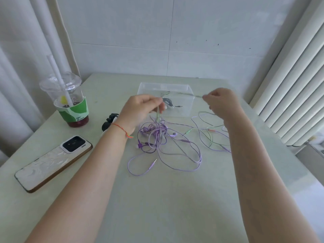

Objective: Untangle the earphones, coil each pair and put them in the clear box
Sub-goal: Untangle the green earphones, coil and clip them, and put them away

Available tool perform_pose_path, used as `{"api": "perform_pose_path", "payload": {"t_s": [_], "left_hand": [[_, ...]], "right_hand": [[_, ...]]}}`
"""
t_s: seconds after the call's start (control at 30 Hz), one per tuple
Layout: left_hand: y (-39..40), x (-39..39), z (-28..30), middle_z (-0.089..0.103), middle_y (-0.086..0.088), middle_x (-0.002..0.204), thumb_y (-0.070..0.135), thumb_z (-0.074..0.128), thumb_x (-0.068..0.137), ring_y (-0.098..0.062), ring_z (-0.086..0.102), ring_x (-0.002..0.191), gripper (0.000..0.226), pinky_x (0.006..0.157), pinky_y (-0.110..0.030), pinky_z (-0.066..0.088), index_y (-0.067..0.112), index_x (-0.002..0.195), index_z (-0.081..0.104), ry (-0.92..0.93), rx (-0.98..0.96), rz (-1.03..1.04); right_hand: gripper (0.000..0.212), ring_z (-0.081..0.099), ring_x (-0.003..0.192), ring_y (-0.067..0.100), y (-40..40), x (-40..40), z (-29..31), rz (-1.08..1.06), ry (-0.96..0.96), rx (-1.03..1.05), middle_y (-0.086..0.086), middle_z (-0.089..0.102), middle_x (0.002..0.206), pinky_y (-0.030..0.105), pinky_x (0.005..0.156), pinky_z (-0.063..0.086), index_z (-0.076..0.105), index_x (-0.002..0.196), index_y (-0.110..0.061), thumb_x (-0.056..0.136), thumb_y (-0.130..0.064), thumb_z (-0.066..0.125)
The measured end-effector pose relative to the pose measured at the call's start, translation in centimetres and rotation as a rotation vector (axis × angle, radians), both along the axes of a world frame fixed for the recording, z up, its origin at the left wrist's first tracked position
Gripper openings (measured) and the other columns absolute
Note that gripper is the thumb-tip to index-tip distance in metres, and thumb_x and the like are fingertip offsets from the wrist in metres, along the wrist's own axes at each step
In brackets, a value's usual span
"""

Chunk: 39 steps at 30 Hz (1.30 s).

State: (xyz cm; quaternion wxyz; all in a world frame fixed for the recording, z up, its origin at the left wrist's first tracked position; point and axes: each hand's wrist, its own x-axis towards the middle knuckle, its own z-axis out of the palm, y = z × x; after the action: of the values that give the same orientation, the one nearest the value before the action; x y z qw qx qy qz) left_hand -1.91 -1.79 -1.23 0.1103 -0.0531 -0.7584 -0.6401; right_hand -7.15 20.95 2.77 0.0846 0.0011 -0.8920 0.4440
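Looks like one dark coiled pair (169, 101) is already in the clear plastic box (190, 106) at the worktop's far edge, while both hands, left (140, 111) and right (221, 104), pinch a thin green cord (158, 114) taut above the mid-worktop purple-and-green earphone tangle (157, 135), so most's left.

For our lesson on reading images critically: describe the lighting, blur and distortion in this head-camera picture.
Head view: soft, even daylight, faint shadows under the arms on the table; wide-angle lens bends the radiator and curtain; the green cord stretched between left hand and right hand is motion-blurred.
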Motion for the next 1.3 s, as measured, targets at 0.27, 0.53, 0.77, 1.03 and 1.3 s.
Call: {"api": "perform_pose_path", "payload": {"t_s": [0.27,0.53,0.77,1.03,1.3], "left_hand": [[0.6,0.4,0.7,0.057,-0.002,0.055,0.016,0.054,0.099,-0.021,0.057,0.051,0.021,0.072,-0.04,0.047,0.01,0.084,0.068,-0.023,0.134,-0.092],[0.3,0.1,0.5,0.062,-0.004,0.063,0.017,0.059,0.096,-0.017,0.059,0.057,0.012,0.056,-0.023,0.044,0.011,0.088,0.067,-0.019,0.087,-0.018],[0.4,0.4,0.9,0.064,0.0,0.125,0.018,0.066,0.077,-0.009,0.061,0.114,0.047,0.102,-0.025,0.046,0.021,0.123,0.059,-0.102,-0.125,-0.197],[0.7,0.8,0.9,0.058,-0.005,0.066,0.019,0.058,0.097,-0.015,0.055,0.061,0.018,0.073,-0.025,0.048,0.005,0.092,0.068,-0.146,-0.118,-0.186],[0.5,0.5,0.6,0.064,-0.006,0.067,0.007,0.065,0.09,-0.02,0.059,0.065,0.01,0.075,-0.032,0.052,0.011,0.082,0.07,-0.133,0.094,-0.081]], "right_hand": [[0.021,0.064,0.095,0.015,-3.3,2.0,-0.1,0.388,0.014,0.058,-0.004,0.072,0.101,0.027,0.082,0.047,0.066,0.103,-0.018,0.088,-0.009,0.054],[0.014,0.04,0.046,0.013,-3.9,2.6,-0.4,0.514,-0.12,-0.113,-0.005,0.043,0.055,0.025,0.048,0.039,0.068,0.091,-0.004,0.092,-0.015,0.059],[0.017,0.033,0.057,0.018,-3.7,3.3,0.3,0.526,-0.058,0.035,-0.003,0.037,0.054,0.027,0.056,0.029,0.073,0.08,-0.021,0.091,-0.025,0.061],[0.015,0.033,0.054,0.013,-3.8,3.5,0.5,0.553,0.005,0.13,0.002,0.045,0.063,0.026,0.052,0.03,0.074,0.08,-0.02,0.09,-0.026,0.064],[0.013,0.025,0.05,0.017,-3.1,3.5,0.8,0.546,-0.069,0.155,-0.006,0.03,0.047,0.022,0.043,0.022,0.075,0.083,-0.024,0.088,-0.029,0.065]]}}
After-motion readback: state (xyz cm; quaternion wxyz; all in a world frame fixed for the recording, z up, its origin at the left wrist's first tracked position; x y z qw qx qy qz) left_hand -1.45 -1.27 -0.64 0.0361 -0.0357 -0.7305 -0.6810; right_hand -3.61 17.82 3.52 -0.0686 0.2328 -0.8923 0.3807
